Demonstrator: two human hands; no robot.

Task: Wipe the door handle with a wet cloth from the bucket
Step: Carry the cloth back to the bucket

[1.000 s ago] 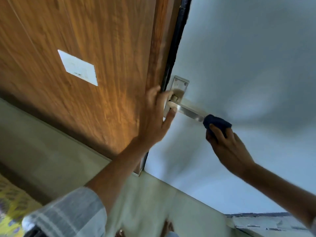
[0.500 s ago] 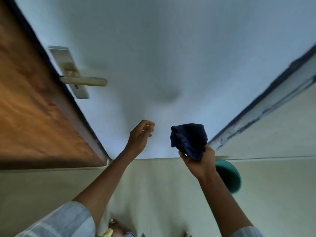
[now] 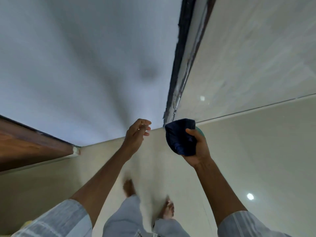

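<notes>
My right hand (image 3: 198, 149) grips a bunched dark blue cloth (image 3: 180, 136) at chest height, in front of the white door (image 3: 85, 65). Just behind the cloth and hand a sliver of the teal bucket (image 3: 200, 130) shows on the floor. My left hand (image 3: 136, 134) hangs beside it to the left, fingers loosely curled and holding nothing. The door handle is out of view.
A wooden door or panel edge (image 3: 34, 147) runs along the left. The dark door frame (image 3: 181, 57) rises at centre right beside a glossy tiled wall (image 3: 248, 57). My bare feet (image 3: 130, 188) stand on the pale tiled floor (image 3: 256, 159).
My right hand left the handle with the cloth and both hands dropped low. The view swung right and down, so the handle went out of sight and the bucket is mostly hidden behind the cloth.
</notes>
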